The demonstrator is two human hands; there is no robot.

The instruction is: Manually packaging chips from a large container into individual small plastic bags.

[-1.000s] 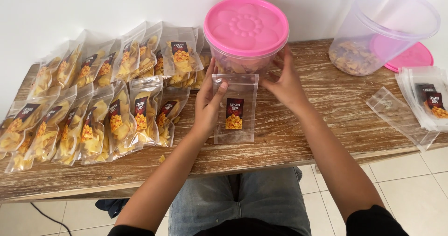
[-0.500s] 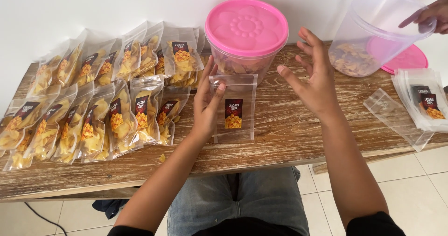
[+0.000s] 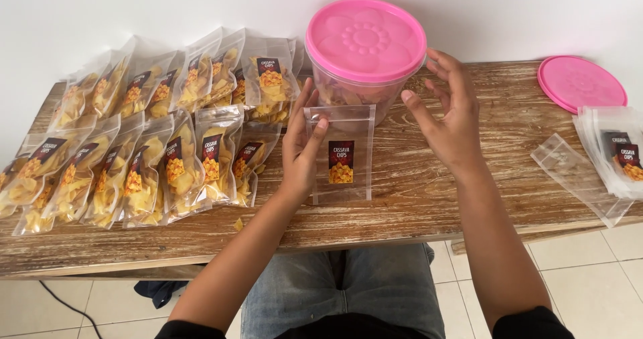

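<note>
An empty clear pouch [image 3: 340, 153] is pinched at its top left corner by the left hand [image 3: 301, 148], just before the pink-lidded tub [image 3: 364, 57]. The right hand [image 3: 450, 114] is held spread and empty beside that tub. The pouch is judged light, limp and slippery, best gripped at its stiffer zip edge.

Seen from above: both forearms reach fwd from dark sleeves, elbows bent near the lap. L hand [image 3: 301, 148] is upright, palm turned inward, thumb pressed fwd and fingers [image 3: 303, 104] extended behind it in a pinch. R hand [image 3: 450, 114] is raised, loosely open, fingers spread and curled, palm facing left, gripping nothing. Wrists straight, the two hands apart.
</note>
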